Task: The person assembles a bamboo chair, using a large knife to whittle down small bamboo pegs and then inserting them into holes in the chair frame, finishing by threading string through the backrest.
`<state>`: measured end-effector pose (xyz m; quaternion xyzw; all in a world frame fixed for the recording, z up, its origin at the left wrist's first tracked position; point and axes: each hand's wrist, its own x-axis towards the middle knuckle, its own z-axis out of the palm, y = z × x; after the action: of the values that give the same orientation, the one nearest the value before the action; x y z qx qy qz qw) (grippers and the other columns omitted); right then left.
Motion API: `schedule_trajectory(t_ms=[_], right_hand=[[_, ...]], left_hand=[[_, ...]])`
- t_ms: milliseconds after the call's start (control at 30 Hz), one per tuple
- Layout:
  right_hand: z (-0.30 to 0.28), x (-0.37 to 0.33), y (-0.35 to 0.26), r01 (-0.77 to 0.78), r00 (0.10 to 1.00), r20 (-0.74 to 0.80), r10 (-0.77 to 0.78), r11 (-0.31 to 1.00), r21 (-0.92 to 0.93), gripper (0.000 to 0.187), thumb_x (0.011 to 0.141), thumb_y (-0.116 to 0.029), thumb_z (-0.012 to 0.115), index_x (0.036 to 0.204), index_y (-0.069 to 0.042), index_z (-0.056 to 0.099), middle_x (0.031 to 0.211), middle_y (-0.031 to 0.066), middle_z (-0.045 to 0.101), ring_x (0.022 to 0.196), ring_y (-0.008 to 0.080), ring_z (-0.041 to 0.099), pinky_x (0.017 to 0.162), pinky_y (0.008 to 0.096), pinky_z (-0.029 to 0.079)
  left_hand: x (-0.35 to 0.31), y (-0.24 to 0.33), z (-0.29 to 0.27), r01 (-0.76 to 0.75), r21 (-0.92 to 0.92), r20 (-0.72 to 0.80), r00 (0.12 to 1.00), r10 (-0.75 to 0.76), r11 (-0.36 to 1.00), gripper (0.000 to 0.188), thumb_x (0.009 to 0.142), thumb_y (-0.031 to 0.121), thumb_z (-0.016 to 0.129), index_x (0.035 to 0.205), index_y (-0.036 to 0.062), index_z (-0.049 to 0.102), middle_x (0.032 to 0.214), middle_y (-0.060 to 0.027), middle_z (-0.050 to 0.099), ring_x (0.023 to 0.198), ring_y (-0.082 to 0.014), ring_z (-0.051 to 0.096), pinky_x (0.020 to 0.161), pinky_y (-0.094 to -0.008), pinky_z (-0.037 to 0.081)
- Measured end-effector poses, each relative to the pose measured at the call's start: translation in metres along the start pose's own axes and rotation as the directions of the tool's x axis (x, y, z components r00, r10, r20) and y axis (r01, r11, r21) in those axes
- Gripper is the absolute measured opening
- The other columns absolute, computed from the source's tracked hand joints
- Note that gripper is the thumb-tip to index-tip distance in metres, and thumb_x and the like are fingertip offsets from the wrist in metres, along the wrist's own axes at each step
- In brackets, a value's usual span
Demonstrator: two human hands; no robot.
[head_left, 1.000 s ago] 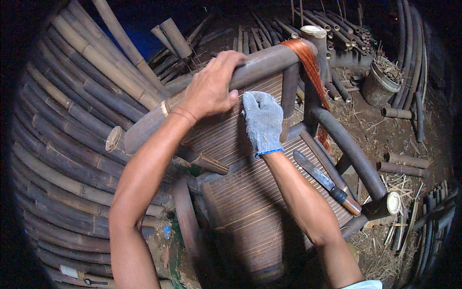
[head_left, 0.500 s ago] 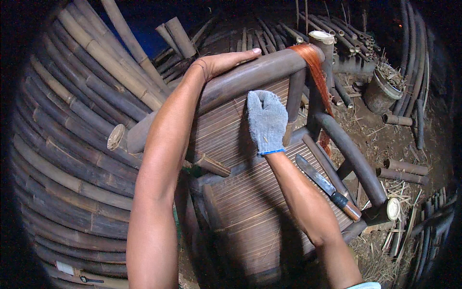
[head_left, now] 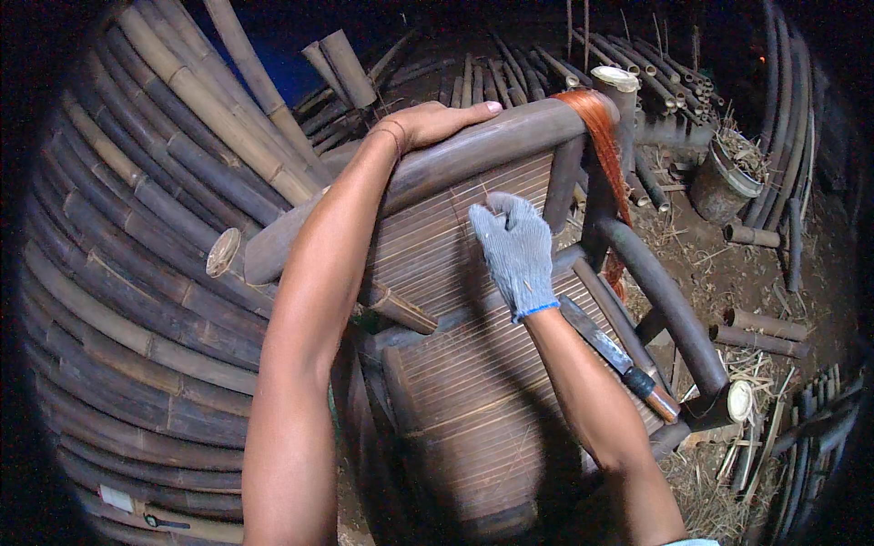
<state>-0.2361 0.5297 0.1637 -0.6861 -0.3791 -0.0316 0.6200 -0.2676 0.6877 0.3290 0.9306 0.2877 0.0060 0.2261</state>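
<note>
My left hand (head_left: 435,126) lies over the thick top rail (head_left: 482,144) of a dark bamboo chair, its thumb stretched along the rail. The other fingers go over the far side, out of sight. My right hand (head_left: 514,246), in a grey knit glove, is pinched before the slatted backrest (head_left: 423,241). A thin strand (head_left: 483,187) seems to run from the slats to its fingertips. A bundle of orange strands (head_left: 594,118) drapes over the rail's right end. On the slatted seat (head_left: 482,409), by my right forearm, lies a knife (head_left: 624,364) with a dark-banded wooden handle.
Stacked bamboo poles (head_left: 155,300) fill the left side. A bucket of shavings (head_left: 726,177) stands at the far right, with cut bamboo pieces (head_left: 760,329) on the ground nearby. The chair's armrest (head_left: 669,296) curves along the right. More poles (head_left: 646,68) lie behind.
My right hand has moved down and slightly right, away from the backrest, and its wrist has turned. A thin strand now shows at its fingertips. My left hand stays on the rail.
</note>
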Motion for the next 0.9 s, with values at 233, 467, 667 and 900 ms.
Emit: schedule_trajectory(t_ms=[233,467,667,900], right_hand=[[-0.045,-0.017,-0.015,-0.442,0.844,0.461,0.275,0.842,0.308,0.046,0.085,-0.03,0.073,0.115,0.005,0.062,0.078,0.0087,0.065,0.065,0.0124,0.062,0.055,0.029,0.051],[-0.1,-0.019,0.003,-0.479,0.814,0.519,0.261,0.808,0.344,0.049,0.088,-0.024,0.071,0.124,0.006,0.058,0.098,0.0094,0.064,0.081,0.0149,0.064,0.071,0.0289,0.055],[-0.122,-0.033,0.009,-0.527,0.798,0.566,0.206,0.696,0.488,0.024,0.091,-0.021,0.066,0.101,-0.003,0.055,0.084,0.0016,0.051,0.074,0.0105,0.053,0.068,0.0262,0.048],[-0.174,-0.046,0.006,-0.451,0.823,0.504,0.26,0.84,0.303,0.033,0.09,-0.023,0.066,0.114,0.0,0.064,0.09,0.0037,0.063,0.077,0.0111,0.059,0.069,0.0256,0.049]], left_hand=[[-0.011,0.001,0.012,0.201,0.253,-0.452,0.89,-0.068,0.946,0.093,0.082,0.078,0.041,0.106,-0.0079,0.07,0.116,-0.0339,0.062,0.114,-0.0437,0.061,0.101,-0.0443,0.045],[-0.034,-0.03,-0.017,0.145,-0.389,-0.092,0.976,-0.195,0.91,0.039,0.086,0.031,0.07,0.107,-0.0022,0.072,0.097,-0.0081,0.072,0.09,-0.019,0.065,0.084,-0.0332,0.051],[-0.018,-0.034,-0.022,0.237,-0.362,-0.034,0.963,-0.267,0.901,0.026,0.081,0.022,0.077,0.093,-0.0011,0.074,0.088,-0.0099,0.069,0.077,-0.0201,0.06,0.071,-0.0402,0.048],[-0.012,-0.029,-0.005,0.111,0.057,-0.163,0.981,-0.101,0.992,0.036,0.094,0.02,0.046,0.112,-0.0011,0.069,0.117,-0.0241,0.066,0.109,-0.0319,0.064,0.093,-0.0421,0.047]])
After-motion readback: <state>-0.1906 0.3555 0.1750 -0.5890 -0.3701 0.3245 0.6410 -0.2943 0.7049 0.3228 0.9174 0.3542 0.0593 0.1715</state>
